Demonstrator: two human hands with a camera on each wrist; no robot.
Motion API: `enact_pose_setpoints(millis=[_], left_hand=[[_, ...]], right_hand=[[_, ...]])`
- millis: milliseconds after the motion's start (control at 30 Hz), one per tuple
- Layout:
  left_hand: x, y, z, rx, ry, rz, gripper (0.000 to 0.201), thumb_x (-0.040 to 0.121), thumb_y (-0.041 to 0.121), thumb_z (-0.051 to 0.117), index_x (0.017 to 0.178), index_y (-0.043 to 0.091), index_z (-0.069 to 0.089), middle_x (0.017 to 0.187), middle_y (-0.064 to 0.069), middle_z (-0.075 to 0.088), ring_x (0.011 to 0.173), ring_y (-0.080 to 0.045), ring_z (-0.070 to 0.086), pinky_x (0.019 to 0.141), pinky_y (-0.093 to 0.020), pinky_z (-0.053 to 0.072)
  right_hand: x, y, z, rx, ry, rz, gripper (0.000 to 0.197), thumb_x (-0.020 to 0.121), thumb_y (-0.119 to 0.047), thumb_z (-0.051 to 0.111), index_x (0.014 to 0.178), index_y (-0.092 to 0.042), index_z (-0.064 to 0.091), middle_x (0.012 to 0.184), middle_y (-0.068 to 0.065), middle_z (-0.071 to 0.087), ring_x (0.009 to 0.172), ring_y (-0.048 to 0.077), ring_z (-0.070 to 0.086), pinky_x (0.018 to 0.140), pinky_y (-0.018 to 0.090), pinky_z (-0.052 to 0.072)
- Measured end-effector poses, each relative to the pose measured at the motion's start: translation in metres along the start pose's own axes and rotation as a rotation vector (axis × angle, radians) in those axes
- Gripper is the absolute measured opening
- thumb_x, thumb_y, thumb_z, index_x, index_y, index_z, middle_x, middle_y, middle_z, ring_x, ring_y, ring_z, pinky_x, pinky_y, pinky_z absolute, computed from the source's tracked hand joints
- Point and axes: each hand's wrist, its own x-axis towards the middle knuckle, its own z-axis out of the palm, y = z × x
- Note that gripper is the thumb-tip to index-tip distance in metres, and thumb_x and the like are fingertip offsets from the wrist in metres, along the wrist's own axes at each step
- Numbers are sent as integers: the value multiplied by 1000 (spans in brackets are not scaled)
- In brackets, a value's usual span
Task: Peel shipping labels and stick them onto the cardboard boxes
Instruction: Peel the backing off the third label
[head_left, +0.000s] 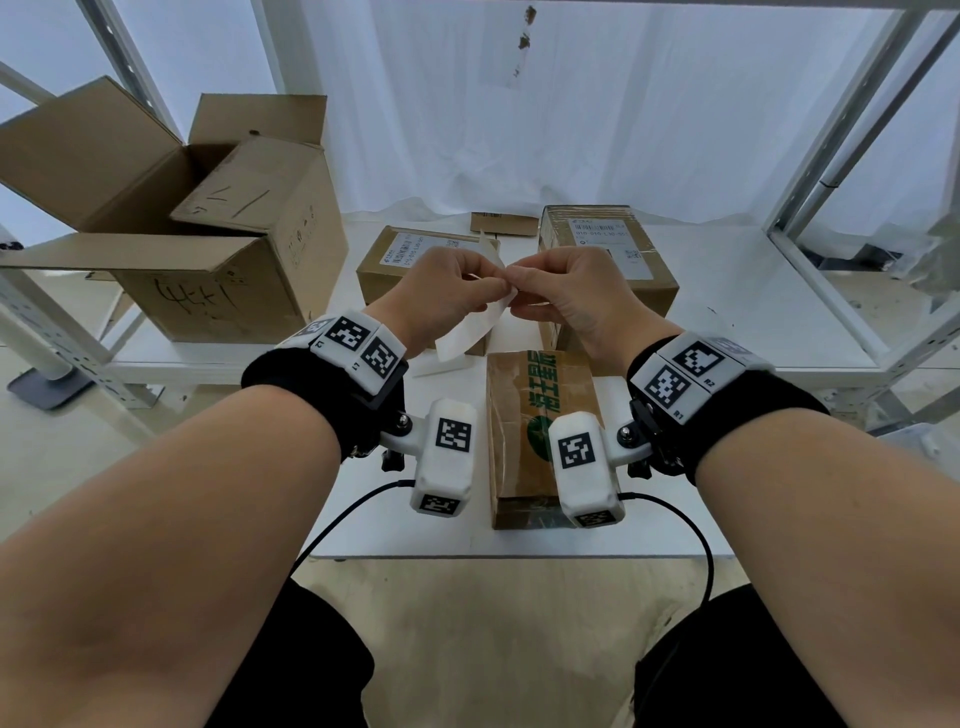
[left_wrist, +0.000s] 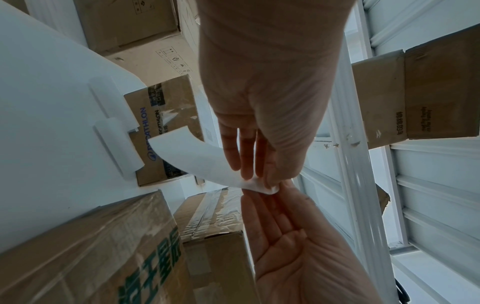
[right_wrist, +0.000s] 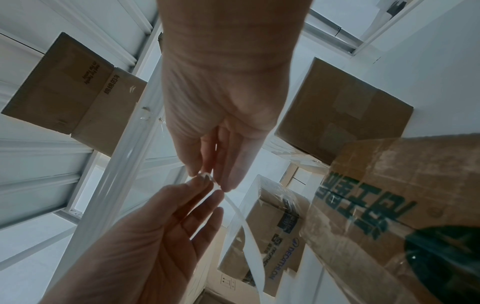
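Note:
Above the white table (head_left: 753, 312), both hands meet at one end of a white shipping label (head_left: 470, 335), whose free end curls down and left. My left hand (head_left: 488, 280) pinches that end between thumb and fingertips. My right hand (head_left: 519, 291) pinches the same corner from the other side. The left wrist view shows the label (left_wrist: 194, 158) bending away from the pinch. Below the hands lies a taped brown box with green print (head_left: 540, 431). Two boxes behind it, left (head_left: 410, 275) and right (head_left: 608, 254), carry labels on top.
A large open cardboard box (head_left: 208, 234) stands on the table's left side. White backing strips (head_left: 447, 366) lie beside the near box. A flat cardboard piece (head_left: 504, 224) rests at the back. White shelf frames (head_left: 831, 208) rise on the right.

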Motion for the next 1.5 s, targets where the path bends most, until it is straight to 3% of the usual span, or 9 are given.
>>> enact_pose_setpoints(millis=[300, 467, 533, 700, 800, 1033, 1233, 1500], left_hand=[[2, -2, 2, 21, 20, 8, 13, 87, 17, 63, 74, 21, 63, 91, -11, 67, 85, -16, 59, 86, -32, 51], [4, -4, 4, -91, 50, -17, 8, 92, 16, 57, 86, 13, 62, 90, -4, 67, 85, -10, 65, 79, -18, 53], [5, -5, 5, -149, 64, -32, 10, 92, 19, 57, 89, 11, 63, 90, -4, 68, 85, -10, 67, 77, -17, 55], [6, -8, 6, -195, 91, -51, 20, 90, 19, 62, 96, 1, 66, 88, -6, 69, 80, -11, 68, 72, -15, 55], [6, -8, 6, -205, 102, -57, 22, 90, 16, 62, 100, -4, 65, 84, -5, 68, 72, -6, 66, 66, -12, 53], [5, -6, 6, -275, 84, -61, 6, 89, 11, 62, 85, 6, 63, 83, -5, 67, 77, -10, 68, 68, -14, 54], [5, -6, 8, -225, 88, -49, 5, 89, 11, 61, 84, 10, 62, 84, -5, 68, 81, -13, 69, 76, -21, 57], [5, -6, 8, -271, 131, -41, 9, 91, 16, 60, 83, 11, 60, 79, -1, 68, 71, -7, 70, 70, -20, 57]], right_hand=[[0, 1, -1, -7, 9, 0, 19, 87, -11, 66, 100, 2, 69, 93, 14, 72, 82, 20, 73, 72, 26, 60], [1, 3, 0, -127, 66, -53, 15, 86, -10, 67, 96, 1, 70, 91, 15, 71, 82, 21, 72, 73, 26, 60], [1, 2, 1, -210, 76, -93, 15, 87, -11, 66, 95, 0, 70, 91, 15, 71, 83, 21, 71, 73, 26, 60], [3, 4, 5, -418, 60, -198, 14, 88, -15, 63, 92, -4, 72, 87, 11, 70, 84, 22, 68, 81, 40, 58], [3, 5, 5, -434, 53, -216, 12, 87, -16, 64, 89, -7, 72, 86, 8, 70, 85, 20, 67, 82, 41, 57], [3, 5, 3, -400, 45, -226, 10, 87, -12, 63, 94, -10, 69, 90, 4, 69, 89, 20, 67, 84, 42, 57], [4, 6, 4, -384, 35, -219, 14, 88, -12, 63, 101, -10, 68, 94, 2, 68, 89, 17, 67, 83, 38, 58], [4, 6, 5, -389, 31, -218, 15, 88, -10, 61, 101, -10, 68, 93, 0, 67, 91, 19, 66, 84, 42, 57]])
